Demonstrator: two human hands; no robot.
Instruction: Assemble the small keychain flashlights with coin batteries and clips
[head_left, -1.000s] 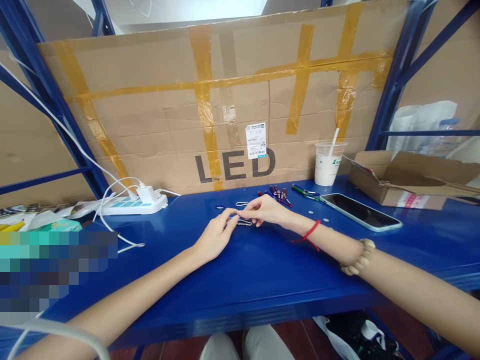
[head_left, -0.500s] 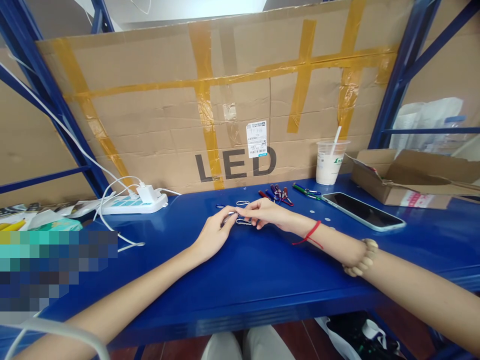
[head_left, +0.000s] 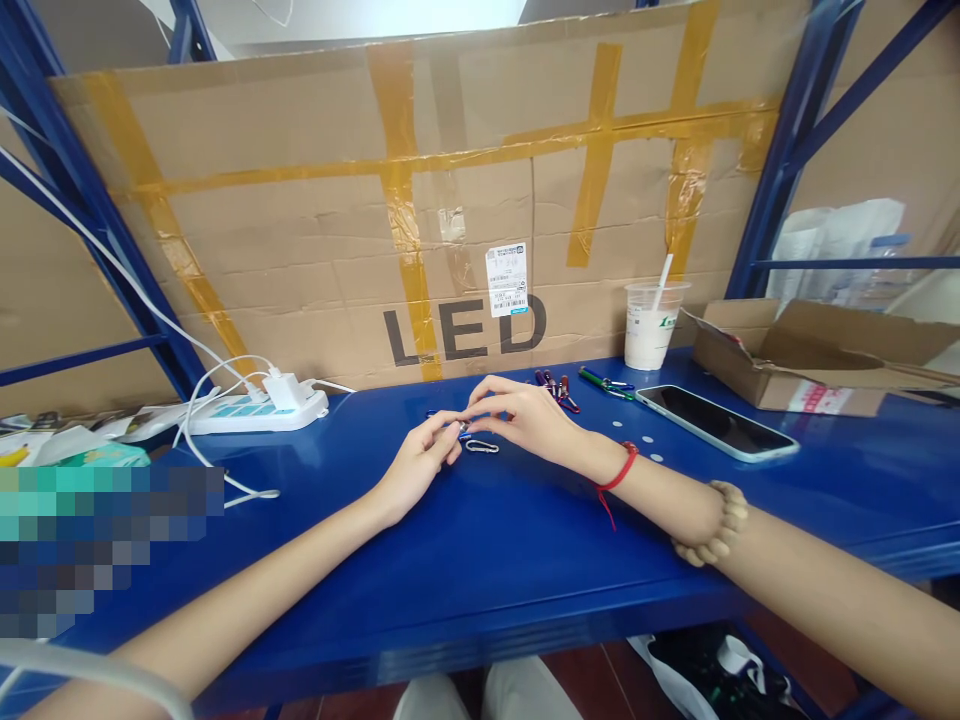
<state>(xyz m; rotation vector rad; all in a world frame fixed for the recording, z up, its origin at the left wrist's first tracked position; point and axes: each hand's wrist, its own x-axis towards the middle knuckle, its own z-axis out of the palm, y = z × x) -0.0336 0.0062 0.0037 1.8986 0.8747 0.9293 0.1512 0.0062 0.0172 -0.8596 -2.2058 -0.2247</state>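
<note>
Over the middle of the blue table, my left hand (head_left: 418,462) is closed, with a small blue-and-silver carabiner (head_left: 463,433) pinched at its fingertips. My right hand (head_left: 529,418) meets it from the right, its thumb and fingertips closed on the same carabiner. Fingers hide most of that piece. Just below my right fingertips a silver carabiner (head_left: 482,447) lies flat on the table. Part of a blue carabiner (head_left: 431,413) shows behind my left hand. Beyond my right hand lie several red carabiners (head_left: 561,391), partly covered by it, and green and blue carabiners (head_left: 600,381).
A phone (head_left: 716,423) lies at the right, before a drink cup with a straw (head_left: 649,335) and an open cardboard box (head_left: 780,375). At the left, a white power strip (head_left: 259,410) trails cables. A large cardboard sheet (head_left: 300,260) stands along the back.
My right hand has turned and risen slightly, its fingers now arched over the carabiner at my left fingertips. The view has shifted slightly to the right.
</note>
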